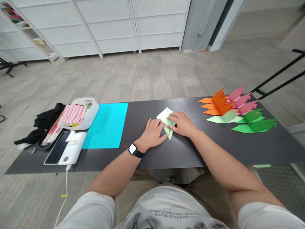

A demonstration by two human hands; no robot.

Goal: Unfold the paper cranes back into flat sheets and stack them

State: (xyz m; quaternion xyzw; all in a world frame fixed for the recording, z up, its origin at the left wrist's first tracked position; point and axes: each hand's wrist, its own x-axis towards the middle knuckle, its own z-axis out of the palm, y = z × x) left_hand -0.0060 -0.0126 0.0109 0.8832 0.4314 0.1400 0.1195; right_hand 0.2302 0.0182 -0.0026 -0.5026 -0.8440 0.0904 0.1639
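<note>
A pale green sheet of origami paper, folded into a kite-like shape with a whitish upper part, lies on the dark table in front of me. My left hand rests on its left edge, palm down, fingers stretched out. From the right, my right hand lies across the paper's right side, its fingers extended and the thumb near the lower point. Both hands press the paper against the tabletop rather than lifting it. Part of the paper's right edge is hidden under my right hand.
Orange folded paper birds, pink ones and green ones stand in rows at the right. Left are a bright blue sheet, a white basket, a phone, a cabled power bank and black cloth.
</note>
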